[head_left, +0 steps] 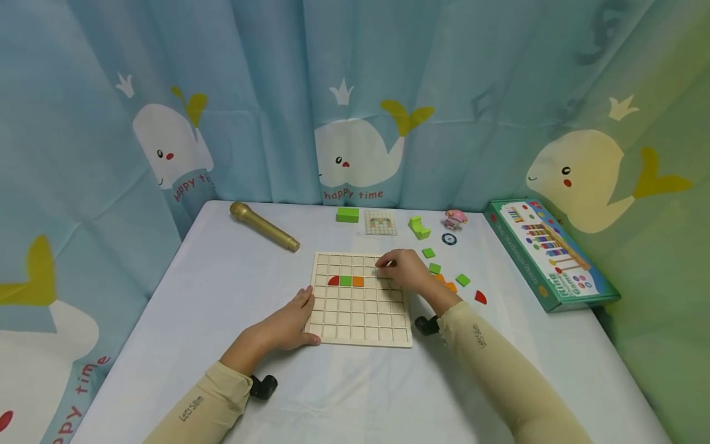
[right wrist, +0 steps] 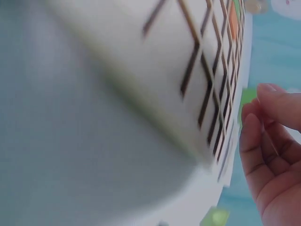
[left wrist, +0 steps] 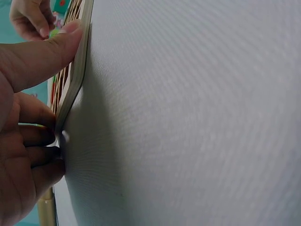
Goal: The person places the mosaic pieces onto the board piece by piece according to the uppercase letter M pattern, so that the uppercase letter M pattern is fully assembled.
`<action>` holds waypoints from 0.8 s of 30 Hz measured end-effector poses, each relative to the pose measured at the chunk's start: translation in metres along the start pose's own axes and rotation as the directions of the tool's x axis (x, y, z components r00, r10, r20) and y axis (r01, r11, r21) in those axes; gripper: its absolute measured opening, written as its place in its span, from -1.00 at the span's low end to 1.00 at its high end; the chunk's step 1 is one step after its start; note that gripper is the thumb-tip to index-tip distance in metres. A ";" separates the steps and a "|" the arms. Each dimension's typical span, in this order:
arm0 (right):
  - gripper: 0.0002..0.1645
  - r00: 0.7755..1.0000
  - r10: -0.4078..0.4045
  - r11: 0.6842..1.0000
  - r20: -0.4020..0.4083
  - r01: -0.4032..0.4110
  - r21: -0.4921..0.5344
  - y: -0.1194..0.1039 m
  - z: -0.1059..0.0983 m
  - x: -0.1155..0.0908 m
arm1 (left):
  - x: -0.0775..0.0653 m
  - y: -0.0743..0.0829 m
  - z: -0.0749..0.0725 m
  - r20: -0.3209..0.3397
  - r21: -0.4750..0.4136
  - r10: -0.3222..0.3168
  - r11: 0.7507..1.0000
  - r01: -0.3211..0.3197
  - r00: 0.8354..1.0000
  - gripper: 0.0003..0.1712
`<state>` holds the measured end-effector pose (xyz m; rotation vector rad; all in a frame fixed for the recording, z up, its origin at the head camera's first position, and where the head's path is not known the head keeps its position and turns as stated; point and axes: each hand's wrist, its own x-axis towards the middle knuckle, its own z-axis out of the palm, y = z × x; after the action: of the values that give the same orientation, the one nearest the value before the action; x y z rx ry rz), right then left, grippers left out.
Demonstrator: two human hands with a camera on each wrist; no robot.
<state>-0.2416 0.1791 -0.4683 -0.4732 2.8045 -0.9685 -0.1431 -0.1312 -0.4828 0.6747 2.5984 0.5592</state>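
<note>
Left hand (head_left: 285, 324) spread, right hand (head_left: 406, 270) curled

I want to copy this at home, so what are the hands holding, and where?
The left hand steadies the board at its left edge and near left corner. I can't tell whether the right hand pinches anything.

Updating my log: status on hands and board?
Left hand touching grid board; right hand over its far-right corner, grip unclear, blocking view; three pieces on it.

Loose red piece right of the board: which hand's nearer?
Right. The right hand is over the right side of the board, left of the loose red piece; the left hand is farther left, at the board's left edge.
</note>
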 end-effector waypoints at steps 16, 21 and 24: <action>-0.77 0.979 0.189 0.982 -0.076 -0.189 0.012 0.052 -0.046 -0.033 | 0.000 -0.002 0.002 -0.008 -0.003 0.002 1.000 -0.002 1.000 0.15; -0.78 0.970 0.226 0.974 -0.094 -0.226 0.003 0.069 -0.054 -0.043 | 0.000 -0.001 0.002 -0.001 -0.009 0.001 1.000 -0.001 1.000 0.15; -0.77 0.965 0.245 0.969 -0.096 -0.245 0.015 0.077 -0.059 -0.048 | 0.000 -0.002 0.002 0.006 -0.001 -0.003 1.000 0.003 1.000 0.16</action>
<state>-0.2294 0.2868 -0.4683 -0.0748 2.8563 -0.9655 -0.1434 -0.1323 -0.4852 0.6705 2.5932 0.5567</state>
